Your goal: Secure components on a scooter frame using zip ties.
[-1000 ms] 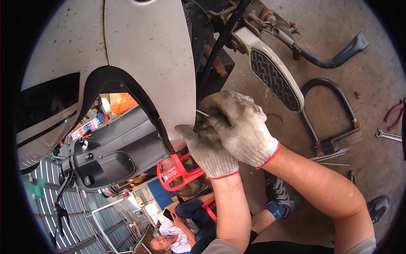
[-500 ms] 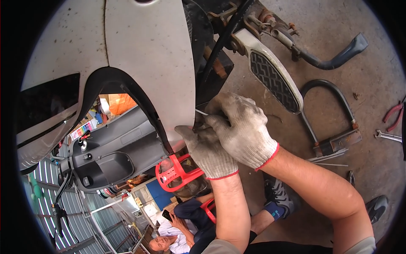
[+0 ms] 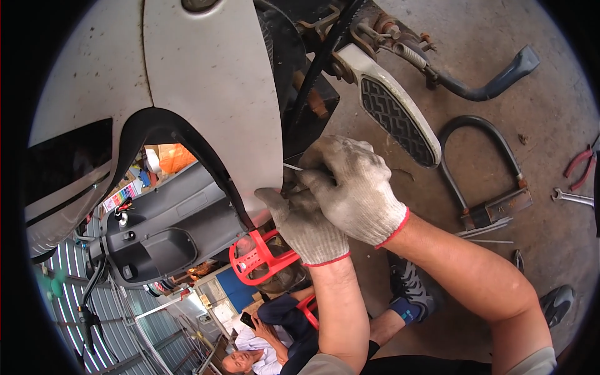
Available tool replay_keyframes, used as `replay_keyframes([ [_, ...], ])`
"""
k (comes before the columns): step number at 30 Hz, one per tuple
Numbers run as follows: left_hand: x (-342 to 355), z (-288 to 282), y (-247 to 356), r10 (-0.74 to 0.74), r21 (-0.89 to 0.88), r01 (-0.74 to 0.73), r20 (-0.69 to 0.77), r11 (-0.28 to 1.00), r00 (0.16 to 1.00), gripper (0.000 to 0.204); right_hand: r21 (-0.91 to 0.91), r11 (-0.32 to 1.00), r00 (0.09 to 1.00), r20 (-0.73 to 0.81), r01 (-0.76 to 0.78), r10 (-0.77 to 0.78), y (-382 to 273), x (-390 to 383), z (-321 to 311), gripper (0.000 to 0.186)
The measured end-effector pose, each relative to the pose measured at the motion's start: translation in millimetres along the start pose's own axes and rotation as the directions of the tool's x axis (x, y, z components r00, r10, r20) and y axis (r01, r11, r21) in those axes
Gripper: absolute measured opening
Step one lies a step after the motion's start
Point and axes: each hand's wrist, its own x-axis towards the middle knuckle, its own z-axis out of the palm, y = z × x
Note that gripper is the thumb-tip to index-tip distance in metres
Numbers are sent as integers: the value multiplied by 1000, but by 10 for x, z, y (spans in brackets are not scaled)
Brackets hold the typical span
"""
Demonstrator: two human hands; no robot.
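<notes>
My two hands, in pale knit gloves with red cuffs, are together at the lower edge of a scooter's silver body panel. My left hand is closed at that edge, its thumb on the panel and its fingers mostly hidden under my right hand. My right hand lies over it, fingers curled in a pinch around a thin pale rod or strip; where that ends is hidden. A dark frame with rusty parts lies behind the panel, just above my fingers.
A footrest and stand project rightward. On the concrete floor lie a U-lock, thin rods, red pliers and a wrench. A red plastic stool and a seated person holding a phone are beyond the scooter.
The panel, footrest and floor items have shifted slightly left in the view. My hands have moved very little, keeping the same grip at the panel edge.
</notes>
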Motion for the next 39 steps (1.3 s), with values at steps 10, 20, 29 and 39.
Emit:
replay_keyframes([
  [10,-23,25,-10,-34,-87,32,-15,996,999,46,-11,997,997,-12,82,-82,24,43,14,14],
  [20,-71,17,-5,-43,10,43,-4,999,999,49,38,998,998,6,59,-60,-6,8,21,13],
  [29,-68,-35,27,-88,-60,98,146,993,985,54,24,980,979,-65,197,-196,30,-14,13,10],
  [39,-52,21,-25,-144,-83,152,100,985,985,58,-182,907,919,-33,380,-392,37,29,81,27],
])
